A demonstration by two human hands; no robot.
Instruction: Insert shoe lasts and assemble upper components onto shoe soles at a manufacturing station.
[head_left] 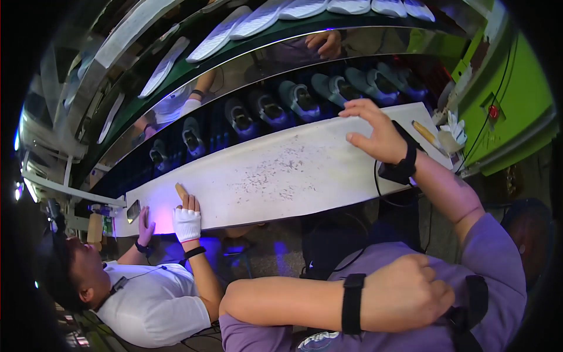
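Note:
My right hand [378, 132] is open, its fingers spread over the far right part of a long white table [340, 170]. Nothing shows in it. The fingertips come close to a dark grey shoe [329, 87] on the belt beyond the table's far edge; whether they touch it I cannot tell. My left forearm lies bent across my purple shirt. At its end my left hand [407, 293] is closed in a fist in front of my chest, with nothing sticking out of it. Both wrists wear black bands.
Dark shoes [240, 117] stand in a row on the lower belt; white soles [258, 23] lie on the upper one. At left, a co-worker's gloved hand [187, 224] is beside a tan piece [182, 190]. A tan-handled tool [426, 135] lies near a green panel [504, 100]. Dark scraps [281, 170] dot the table.

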